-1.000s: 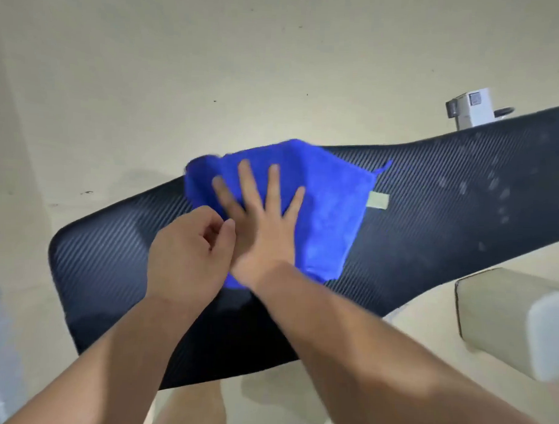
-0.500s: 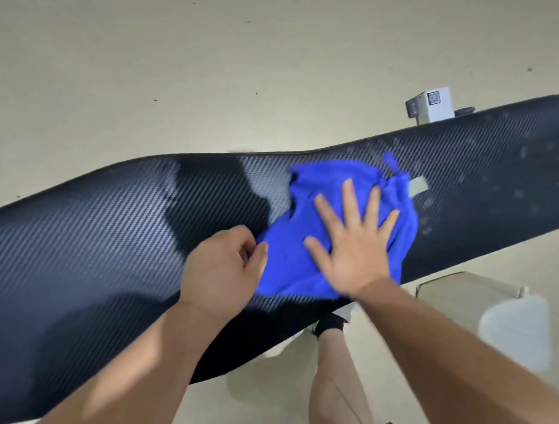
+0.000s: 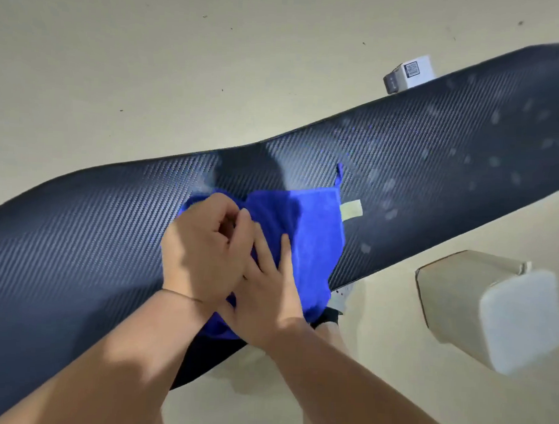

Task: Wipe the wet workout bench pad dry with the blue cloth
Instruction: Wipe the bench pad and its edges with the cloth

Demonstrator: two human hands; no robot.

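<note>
the left hand (image 3: pixel 204 250) has its fingers curled in, thumb against the fingertips, pinching a gather of the blue cloth (image 3: pixel 306 231) at its left edge. half a second back that hand sat just off the cloth's near-left corner; now it is up on the cloth and overlaps the right hand. the right hand (image 3: pixel 266 294) lies flat, palm down, fingers a little apart and pressed onto the cloth, gripping nothing; some of its fingers are hidden under the left hand. before, its fingers were spread wider and it lay further to the right, clear of the other hand.

the cloth lies on the bench pad (image 3: pixel 97 224), roughly mid-length and toward the near edge, its lower part hanging over that edge beneath the wrists. it is flatter along its right side than it was, with the pale label (image 3: pixel 351 210) lying on the pad just beside its right edge and a small blue loop (image 3: pixel 339 174) sticking up at the far corner.

to the right of the cloth the dark woven pad carries pale wet spots (image 3: pixel 492 162). a small white box (image 3: pixel 409 73) sits on the floor (image 3: pixel 150 64) beyond the pad's far edge, and a blurred pale block (image 3: pixel 490 311) shows on the near right.
</note>
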